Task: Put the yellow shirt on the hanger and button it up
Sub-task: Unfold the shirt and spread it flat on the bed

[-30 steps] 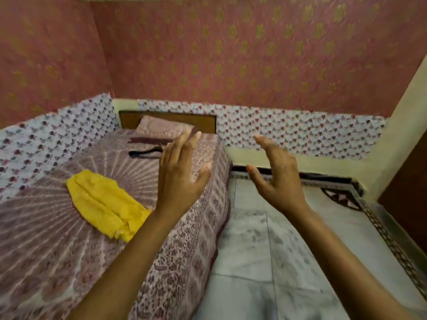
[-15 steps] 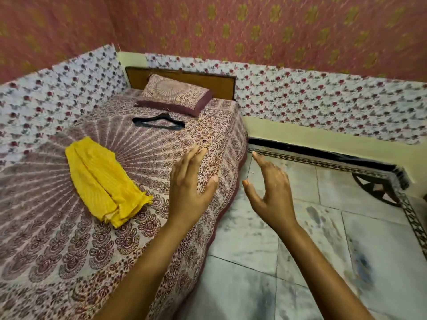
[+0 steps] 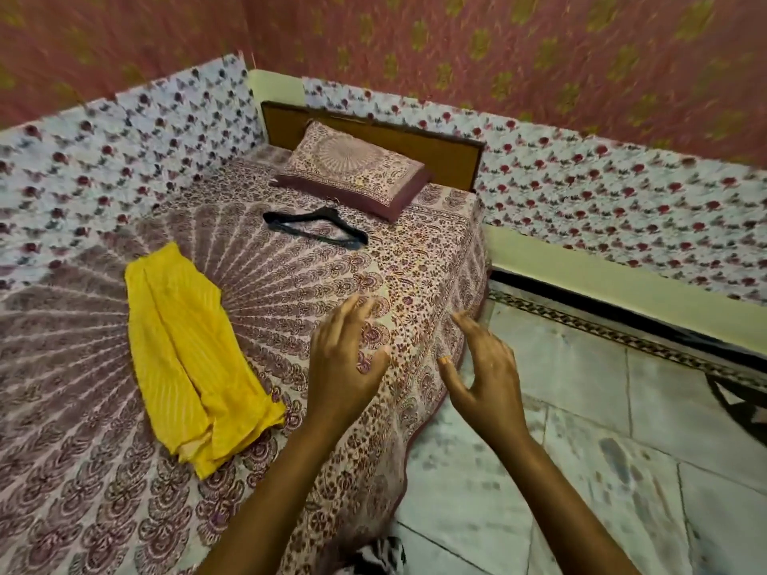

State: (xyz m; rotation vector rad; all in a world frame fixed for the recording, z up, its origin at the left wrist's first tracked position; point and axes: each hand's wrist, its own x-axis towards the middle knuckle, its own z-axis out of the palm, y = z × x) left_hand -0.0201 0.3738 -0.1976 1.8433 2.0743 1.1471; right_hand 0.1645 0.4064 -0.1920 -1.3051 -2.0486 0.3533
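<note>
The yellow shirt lies folded in a long bundle on the patterned bed sheet, left of centre. A black hanger lies flat on the bed beyond it, just in front of the pillow. My left hand hovers above the bed's right part, fingers spread, holding nothing, a short way right of the shirt's near end. My right hand hangs open over the bed's right edge, palm facing the left hand.
A patterned pillow leans at the wooden headboard. The bed fills the left half and meets floral-papered walls at left and back. Marble floor lies to the right. A black-and-white cloth shows at the bottom edge.
The view has tilted down and toward the bed, so shirt and hanger sit more central. Both hands stayed open and now hang lower, over the bed's right side.
</note>
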